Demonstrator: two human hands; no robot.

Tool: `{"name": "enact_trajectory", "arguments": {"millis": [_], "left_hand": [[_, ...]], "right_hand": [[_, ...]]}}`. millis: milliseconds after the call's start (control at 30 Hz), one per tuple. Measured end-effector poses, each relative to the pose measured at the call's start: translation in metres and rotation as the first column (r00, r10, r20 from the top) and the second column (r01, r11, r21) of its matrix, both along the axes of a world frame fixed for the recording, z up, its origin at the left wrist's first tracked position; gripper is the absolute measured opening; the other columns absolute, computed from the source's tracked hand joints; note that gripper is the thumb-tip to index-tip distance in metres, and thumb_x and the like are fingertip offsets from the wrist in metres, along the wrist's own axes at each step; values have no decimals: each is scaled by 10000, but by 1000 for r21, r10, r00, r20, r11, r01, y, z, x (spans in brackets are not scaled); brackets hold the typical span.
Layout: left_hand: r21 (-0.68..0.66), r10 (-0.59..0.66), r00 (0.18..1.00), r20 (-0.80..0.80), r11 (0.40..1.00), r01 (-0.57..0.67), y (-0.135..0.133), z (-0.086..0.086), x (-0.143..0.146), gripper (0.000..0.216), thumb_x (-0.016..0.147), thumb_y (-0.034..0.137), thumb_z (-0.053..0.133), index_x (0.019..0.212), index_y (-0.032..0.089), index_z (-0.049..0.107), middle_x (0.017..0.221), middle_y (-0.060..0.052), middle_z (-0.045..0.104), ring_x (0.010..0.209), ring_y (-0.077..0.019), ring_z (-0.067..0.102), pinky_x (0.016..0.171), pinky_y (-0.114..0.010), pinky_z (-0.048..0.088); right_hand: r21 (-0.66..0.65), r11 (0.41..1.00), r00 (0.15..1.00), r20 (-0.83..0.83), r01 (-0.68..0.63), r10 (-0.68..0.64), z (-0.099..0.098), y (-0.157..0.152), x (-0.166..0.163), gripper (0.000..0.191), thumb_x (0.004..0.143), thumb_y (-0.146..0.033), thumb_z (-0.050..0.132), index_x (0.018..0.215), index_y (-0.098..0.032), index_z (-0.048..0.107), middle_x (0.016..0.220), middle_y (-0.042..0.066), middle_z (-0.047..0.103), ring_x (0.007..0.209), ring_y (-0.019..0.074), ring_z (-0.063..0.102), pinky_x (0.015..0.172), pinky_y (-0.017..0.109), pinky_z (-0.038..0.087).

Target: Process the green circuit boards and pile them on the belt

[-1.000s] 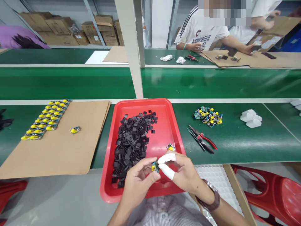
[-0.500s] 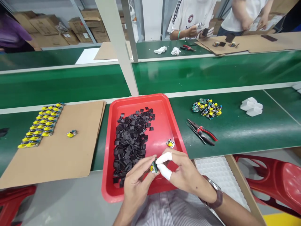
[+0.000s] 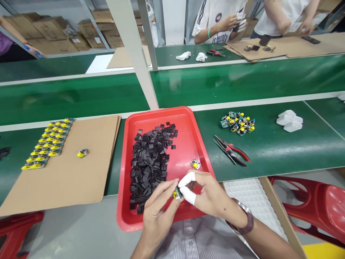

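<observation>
Between my two hands, over the near part of a red tray (image 3: 185, 124), is a small circuit board (image 3: 177, 193) with a yellow component. The fingers of my left hand (image 3: 159, 208) grip it from the left. My right hand (image 3: 206, 194), with white covers on thumb and forefinger, pinches its upper right edge. Whether a black piece sits between those fingertips is hidden. A heap of small black plastic pieces (image 3: 149, 158) fills the tray's left side. Another circuit board (image 3: 195, 164) lies in the tray just beyond my right hand.
On cardboard (image 3: 81, 180) at left stand rows of boards (image 3: 50, 142) and one single board (image 3: 82, 153). Right of the tray lie pliers (image 3: 234, 151), tweezers (image 3: 225, 151), a pile of boards (image 3: 237, 123) and white pieces (image 3: 289, 121). Co-workers (image 3: 215, 21) stand across the bench.
My hands stay almost in place, with the board shifted very slightly. Across the bench, a co-worker's hands have risen, and an arm at far left has reached out.
</observation>
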State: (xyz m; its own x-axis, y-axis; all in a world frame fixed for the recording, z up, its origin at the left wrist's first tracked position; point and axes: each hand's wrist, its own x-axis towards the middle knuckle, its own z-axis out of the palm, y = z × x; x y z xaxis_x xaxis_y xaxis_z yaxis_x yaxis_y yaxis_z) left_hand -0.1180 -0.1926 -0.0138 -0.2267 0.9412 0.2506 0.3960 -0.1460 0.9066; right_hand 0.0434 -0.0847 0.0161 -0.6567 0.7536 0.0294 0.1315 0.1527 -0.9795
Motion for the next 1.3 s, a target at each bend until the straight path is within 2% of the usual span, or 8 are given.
{"name": "enact_trajectory", "arguments": {"millis": [233, 367, 533, 600, 700, 833, 1067, 1300], "left_hand": [[-16, 6, 1000, 16, 1000, -6, 1, 0, 2, 501, 876, 96, 754, 1323, 318, 706, 1224, -52, 755, 1079, -222, 741, 946, -331, 632], [46, 6, 998, -59, 999, -3, 0, -3, 3, 528, 889, 63, 712, 1356, 307, 683, 1260, -69, 745, 1099, -242, 737, 963, -373, 632], [50, -6, 998, -60, 999, 9, -2, -7, 6, 563, 887, 51, 713, 1387, 304, 656, 1254, -72, 734, 1087, -233, 731, 959, -365, 628], [38, 2, 998, -58, 999, 0, -2, -6, 7, 568, 893, 50, 707, 1398, 301, 643, 1264, -77, 720, 1104, -234, 718, 967, -371, 619], [45, 20, 995, -101, 999, -16, -2, -2, 7, 552, 909, 54, 678, 1410, 278, 628, 1267, -93, 691, 1119, -245, 694, 956, -390, 609], [94, 13, 987, -159, 996, 2, -2, 8, 9, 537, 896, 41, 681, 1388, 250, 631, 1200, -89, 676, 1068, -233, 684, 919, -387, 600], [78, -50, 980, -194, 995, 66, -8, 6, 15, 579, 927, 26, 626, 1471, 205, 539, 1197, -111, 667, 1081, -234, 678, 904, -371, 605], [201, 199, 924, -328, 970, -137, -14, 6, 21, 495, 947, 147, 647, 1426, 165, 525, 1151, -147, 722, 1031, -252, 717, 876, -387, 648]], "right_hand": [[43, 998, 999, -41, -34, 36, 1, 0, 4, 213, 879, -67, 636, 963, -222, 756, 855, 5, 683, 724, 134, 629, 674, 272, 505], [-57, 998, 1000, -10, -21, 20, -2, -2, 3, 190, 857, -56, 646, 916, -199, 756, 789, 1, 679, 648, 126, 609, 609, 257, 501], [-44, 999, 998, -64, -9, 6, -8, -3, 2, 128, 875, -121, 679, 907, -207, 769, 804, 9, 681, 676, 133, 622, 635, 265, 534], [-191, 981, 995, -102, -18, -1, -13, -4, 3, 54, 886, -219, 731, 919, -208, 772, 811, 12, 700, 660, 132, 654, 626, 265, 565], [-477, 878, 984, -172, -36, -53, -21, -6, 4, 203, 861, -354, 795, 997, -209, 756, 788, 10, 748, 652, 148, 719, 659, 285, 618], [-613, 787, 974, -211, -68, -80, -24, -7, 8, 233, 814, -371, 849, 934, -194, 758, 744, 8, 772, 648, 153, 742, 706, 293, 637], [-514, 857, 976, -201, -31, -85, -17, -7, 5, 196, 777, -352, 880, 903, -223, 802, 793, 13, 776, 626, 139, 712, 619, 246, 629], [-390, 919, 998, 5, 53, -55, -39, -20, 23, 370, 758, -406, 874, 1098, -275, 812, 1049, 93, 820, 932, 327, 789, 829, 419, 688]]}}
